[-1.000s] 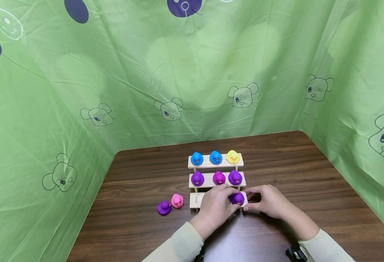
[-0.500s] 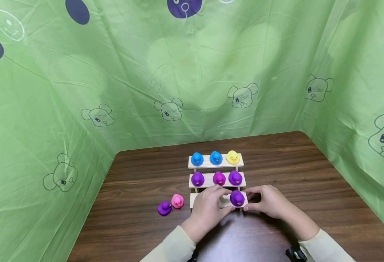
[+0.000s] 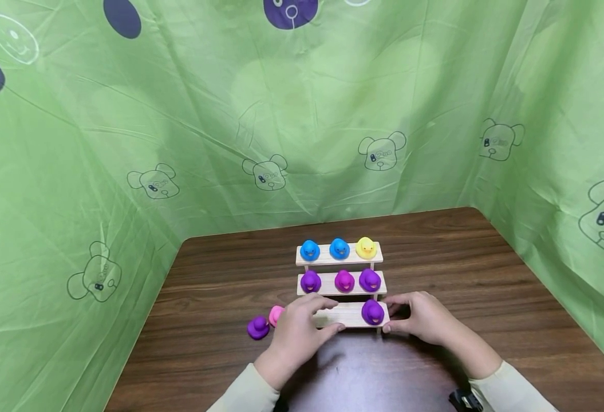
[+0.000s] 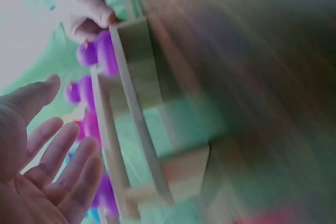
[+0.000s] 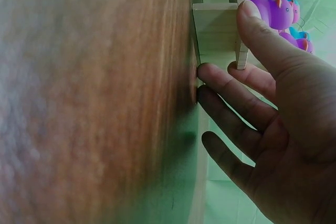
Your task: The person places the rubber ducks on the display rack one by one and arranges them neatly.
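A three-step wooden stand (image 3: 350,315) bears small rubber ducks. On its lowest step a purple duck (image 3: 372,312) sits at the right end. My right hand (image 3: 425,318) pinches the right end of that step; in the right wrist view the thumb (image 5: 262,32) presses the board's edge beside the duck. My left hand (image 3: 293,332) holds nothing, its fingers apart over the step's left end, which it hides. In the left wrist view the left palm and spread fingers (image 4: 58,156) show beside the stand. Left of that hand lie a partly covered pink duck (image 3: 276,314) and a purple duck (image 3: 257,327).
The top step carries two blue ducks, one at the left end (image 3: 310,250), and a yellow duck (image 3: 366,248). A magenta duck (image 3: 344,281) stands between two purple ducks on the middle step. Green curtains (image 3: 312,114) surround the brown wooden table (image 3: 219,269).
My left hand has let go of the purple duck on the lowest step and moved left, toward the pink duck. My right hand stays at the step's right end.
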Available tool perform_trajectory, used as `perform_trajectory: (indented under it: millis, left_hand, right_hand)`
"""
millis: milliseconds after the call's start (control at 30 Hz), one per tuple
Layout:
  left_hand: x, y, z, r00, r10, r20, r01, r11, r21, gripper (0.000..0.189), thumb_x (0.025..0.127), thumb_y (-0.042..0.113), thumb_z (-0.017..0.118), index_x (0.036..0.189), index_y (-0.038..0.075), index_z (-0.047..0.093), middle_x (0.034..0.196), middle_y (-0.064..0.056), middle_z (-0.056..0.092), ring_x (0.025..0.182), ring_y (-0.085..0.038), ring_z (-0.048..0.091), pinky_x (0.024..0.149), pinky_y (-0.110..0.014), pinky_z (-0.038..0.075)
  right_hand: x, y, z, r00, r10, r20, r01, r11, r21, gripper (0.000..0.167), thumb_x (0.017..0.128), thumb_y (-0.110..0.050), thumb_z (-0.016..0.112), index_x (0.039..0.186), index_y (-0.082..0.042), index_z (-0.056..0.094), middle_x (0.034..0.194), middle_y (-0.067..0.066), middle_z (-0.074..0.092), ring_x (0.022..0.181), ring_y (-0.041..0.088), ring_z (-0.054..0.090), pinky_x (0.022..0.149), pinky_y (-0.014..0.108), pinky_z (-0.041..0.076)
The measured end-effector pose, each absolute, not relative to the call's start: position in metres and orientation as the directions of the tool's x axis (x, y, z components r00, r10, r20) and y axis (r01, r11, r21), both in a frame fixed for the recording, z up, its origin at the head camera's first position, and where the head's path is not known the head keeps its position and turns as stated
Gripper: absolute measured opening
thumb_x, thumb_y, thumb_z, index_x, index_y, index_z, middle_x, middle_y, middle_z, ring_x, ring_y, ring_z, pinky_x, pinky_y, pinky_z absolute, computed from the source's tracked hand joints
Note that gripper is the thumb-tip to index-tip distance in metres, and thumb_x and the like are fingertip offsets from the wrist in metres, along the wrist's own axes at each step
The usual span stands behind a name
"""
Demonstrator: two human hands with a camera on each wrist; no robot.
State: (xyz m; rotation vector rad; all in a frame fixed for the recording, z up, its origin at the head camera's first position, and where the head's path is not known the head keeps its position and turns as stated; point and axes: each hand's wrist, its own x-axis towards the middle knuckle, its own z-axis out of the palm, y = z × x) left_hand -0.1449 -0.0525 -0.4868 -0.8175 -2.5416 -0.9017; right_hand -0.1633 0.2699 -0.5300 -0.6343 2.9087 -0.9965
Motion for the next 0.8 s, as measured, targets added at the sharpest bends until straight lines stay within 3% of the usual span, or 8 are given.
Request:
perform_trajectory:
  millis: [67, 167, 300, 367, 533, 800]
  left_hand:
    - [-0.144, -0.063, -0.485, -0.791, 0.388, 0.472, 0.601, 0.635, 0.485, 0.043, 0.077, 0.037, 0.096, 0.113, 0.022, 0.079, 0.109, 0.014, 0.074, 0.096, -0.009, 0.071, 0.08, -0.025, 0.058]
    - [-0.143, -0.078, -0.482, -0.792, 0.357, 0.496, 0.593, 0.641, 0.487, 0.043, 0.075, 0.035, 0.097, 0.112, 0.021, 0.079, 0.106, 0.014, 0.074, 0.082, -0.01, 0.068, 0.069, -0.022, 0.054]
    - [-0.146, -0.097, -0.48, -0.811, 0.3, 0.502, 0.555, 0.665, 0.5, 0.042, 0.074, 0.033, 0.098, 0.11, 0.021, 0.08, 0.1, 0.018, 0.071, 0.069, -0.002, 0.058, 0.061, -0.02, 0.05]
    - [-0.147, -0.107, -0.48, -0.835, 0.27, 0.48, 0.52, 0.673, 0.526, 0.041, 0.075, 0.032, 0.097, 0.111, 0.021, 0.08, 0.097, 0.017, 0.07, 0.068, 0.001, 0.058, 0.062, -0.022, 0.053]
    - [-0.154, -0.135, -0.483, -0.886, 0.186, 0.425, 0.431, 0.67, 0.604, 0.04, 0.075, 0.025, 0.098, 0.11, 0.021, 0.08, 0.1, 0.009, 0.073, 0.082, -0.005, 0.07, 0.074, -0.034, 0.064]
    - [-0.164, -0.179, -0.492, -0.941, 0.098, 0.323, 0.295, 0.703, 0.648, 0.042, 0.074, 0.027, 0.099, 0.111, 0.022, 0.078, 0.106, 0.007, 0.074, 0.099, -0.017, 0.073, 0.085, -0.044, 0.062]
  right_hand:
    - [-0.163, 0.27, -0.53, -0.919, -0.375, 0.126, -0.374, 0.719, -0.586, 0.057, 0.077, -0.053, 0.09, 0.122, -0.02, 0.077, 0.088, -0.027, 0.071, 0.09, 0.004, 0.07, 0.085, 0.038, 0.057]
    - [-0.163, 0.27, -0.529, -0.918, -0.374, 0.129, -0.376, 0.72, -0.583, 0.056, 0.077, -0.052, 0.09, 0.122, -0.02, 0.077, 0.088, -0.027, 0.071, 0.091, 0.005, 0.07, 0.085, 0.038, 0.058]
    - [-0.163, 0.27, -0.529, -0.918, -0.374, 0.13, -0.376, 0.723, -0.58, 0.057, 0.077, -0.052, 0.09, 0.122, -0.019, 0.077, 0.088, -0.028, 0.071, 0.092, 0.005, 0.07, 0.086, 0.039, 0.057]
    - [-0.163, 0.269, -0.529, -0.918, -0.374, 0.128, -0.375, 0.722, -0.581, 0.057, 0.077, -0.052, 0.09, 0.122, -0.019, 0.077, 0.088, -0.028, 0.071, 0.092, 0.006, 0.071, 0.085, 0.038, 0.058]
    - [-0.163, 0.269, -0.529, -0.919, -0.375, 0.123, -0.371, 0.713, -0.594, 0.057, 0.078, -0.051, 0.09, 0.122, -0.018, 0.077, 0.088, -0.025, 0.072, 0.092, 0.008, 0.071, 0.085, 0.039, 0.058]
    - [-0.163, 0.269, -0.529, -0.923, -0.367, 0.116, -0.361, 0.72, -0.592, 0.057, 0.078, -0.051, 0.09, 0.122, -0.019, 0.077, 0.088, -0.026, 0.072, 0.093, 0.007, 0.071, 0.086, 0.04, 0.058]
